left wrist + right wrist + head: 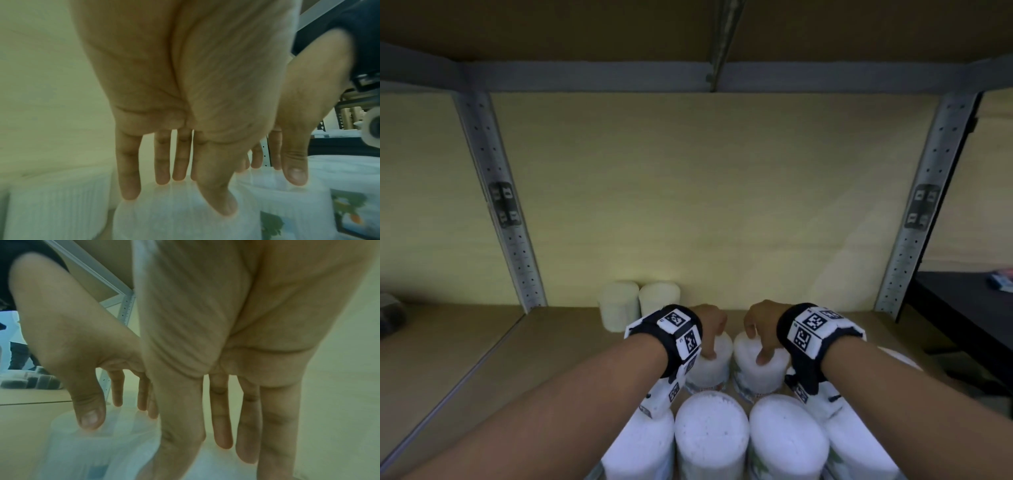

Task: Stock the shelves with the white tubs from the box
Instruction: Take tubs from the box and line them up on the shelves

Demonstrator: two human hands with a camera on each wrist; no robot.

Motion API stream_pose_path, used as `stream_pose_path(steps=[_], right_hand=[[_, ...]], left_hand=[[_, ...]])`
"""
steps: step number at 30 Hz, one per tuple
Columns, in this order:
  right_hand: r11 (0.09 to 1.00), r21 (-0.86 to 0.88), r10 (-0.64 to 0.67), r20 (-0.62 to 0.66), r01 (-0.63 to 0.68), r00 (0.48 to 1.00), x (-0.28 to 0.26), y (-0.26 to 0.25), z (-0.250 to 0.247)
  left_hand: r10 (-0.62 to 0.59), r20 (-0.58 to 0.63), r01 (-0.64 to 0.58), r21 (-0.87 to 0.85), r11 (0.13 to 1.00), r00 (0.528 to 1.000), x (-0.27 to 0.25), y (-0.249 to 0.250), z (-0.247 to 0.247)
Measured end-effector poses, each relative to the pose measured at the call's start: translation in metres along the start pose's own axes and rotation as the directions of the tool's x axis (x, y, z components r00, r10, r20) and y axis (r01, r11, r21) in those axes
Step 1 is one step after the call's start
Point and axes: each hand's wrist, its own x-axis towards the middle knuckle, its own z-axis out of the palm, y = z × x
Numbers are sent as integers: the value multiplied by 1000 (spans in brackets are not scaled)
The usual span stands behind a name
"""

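Fingers [127, 183] of the left hand [710, 323] reach straight down, tips on the lid rim of one tub [710, 368]; the right hand [762, 322] does the same on the tub [760, 371] beside it. Whether either hand truly grips or only rests, I cannot tell. Both tubs stand upright mid-shelf [524, 346], with two more [619, 310] at the back wall and a row nearest the camera. They look like light, stiff plastic with smooth walls, likely slippery, so I would take them round the ribbed lid edge.
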Motion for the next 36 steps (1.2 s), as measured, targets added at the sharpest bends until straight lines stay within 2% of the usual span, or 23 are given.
stream_pose_path(steps=[6, 10, 15, 23, 28, 36], right_hand=[[997, 59, -54, 12, 53, 998, -43, -13, 0], [992, 100, -77, 35, 73, 996, -53, -13, 4], [982, 180, -61, -12, 62, 998, -57, -14, 12], [974, 222, -58, 20, 52, 998, -61, -13, 8], [951, 287, -75, -143, 114, 987, -54, -23, -2], [929, 336, -70, -252, 155, 965, -17, -50, -28]], left_hand=[[18, -11, -19, -2, 1000, 1000, -9, 8, 11], [22, -16, -21, 26, 999, 1000, -18, 13, 15], [47, -4, -47, 36, 998, 999, -20, 13, 18], [-26, -50, 25, -28, 999, 998, -34, 8, 18], [-70, -77, 64, -75, 995, 995, -36, -16, 9], [-215, -99, 202, -127, 971, 972, -45, -86, -5]])
